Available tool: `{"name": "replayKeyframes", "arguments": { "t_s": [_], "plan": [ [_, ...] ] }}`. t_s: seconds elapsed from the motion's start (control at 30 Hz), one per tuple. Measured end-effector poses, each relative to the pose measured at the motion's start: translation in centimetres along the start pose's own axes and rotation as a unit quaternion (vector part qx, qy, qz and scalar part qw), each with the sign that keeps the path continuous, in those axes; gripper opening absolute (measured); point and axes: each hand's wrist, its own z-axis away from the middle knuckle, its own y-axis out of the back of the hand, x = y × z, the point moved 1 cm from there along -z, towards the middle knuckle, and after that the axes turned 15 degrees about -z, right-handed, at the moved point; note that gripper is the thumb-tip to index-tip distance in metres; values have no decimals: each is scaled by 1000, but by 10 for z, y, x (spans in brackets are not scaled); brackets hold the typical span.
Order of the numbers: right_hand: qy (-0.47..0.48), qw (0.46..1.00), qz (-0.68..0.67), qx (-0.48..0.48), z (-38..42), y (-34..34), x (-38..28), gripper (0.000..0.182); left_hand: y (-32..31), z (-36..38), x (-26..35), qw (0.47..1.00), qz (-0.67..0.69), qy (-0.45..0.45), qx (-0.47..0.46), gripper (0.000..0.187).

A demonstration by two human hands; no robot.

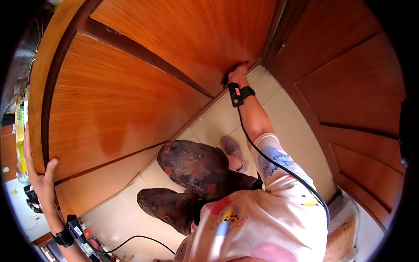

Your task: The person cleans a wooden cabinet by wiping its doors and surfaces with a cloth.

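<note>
My left hand grips the upper edge of an orange-brown wooden cabinet, its thumb on the panelled face and its fingers over the far side. Low down near the corner, my right hand is closed and pressed to the cabinet's face. Something dark shows beneath that hand; it is too small and shaded to name. Both wrists wear black straps with a small black box and a cable.
A darker wooden panelled door stands at the right, meeting the cabinet near a corner. Pale floor tiles lie under my legs and shoe. Bottles and other items crowd the left edge. A woven seat or basket is at lower right.
</note>
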Motion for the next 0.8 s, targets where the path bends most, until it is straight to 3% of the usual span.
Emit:
{"name": "replayKeyframes", "arguments": {
  "t_s": [0.13, 0.2, 0.33, 0.4, 0.5, 0.57, 0.6, 0.7, 0.73, 0.77, 0.8],
  "plan": [
    [85, 995, 11, -45, 47, -90, -54, 44, 2, -5, 4, 997, -28, -66, 6, 84],
    [141, 976, -2, -166, 112, -130, -75, 37, -2, -2, -5, 998, -22, -61, 7, 86],
    [210, 948, 58, -231, 172, -175, -88, 35, 0, -3, 2, 996, -60, -60, 9, 87],
    [259, 903, 62, -336, 226, -183, -87, 14, 0, -3, 1, 996, -70, -64, 1, 85],
    [528, 706, 114, -457, 275, -188, -86, 40, -1, -2, 1, 997, 3, -77, -6, 83],
    [642, 583, 206, -454, 251, -187, -85, 57, 0, -2, -1, 998, -8, -65, 1, 84],
    [666, 545, 229, -455, 246, -182, -86, 56, 1, -1, 1, 999, -12, -49, -6, 83],
    [655, 556, 197, -473, 208, -155, -79, 53, 0, 4, -3, 999, -23, -23, 0, 82],
    [640, 611, 218, -413, 190, -140, -70, 54, -2, 5, -6, 1000, -22, -20, -1, 82],
    [638, 610, 220, -414, 173, -125, -62, 54, -4, 6, -11, 1000, -20, -14, 1, 82],
    [615, 653, 221, -382, 155, -110, -55, 55, -4, 8, -14, 1000, -19, -8, 2, 83]
  ]
}}
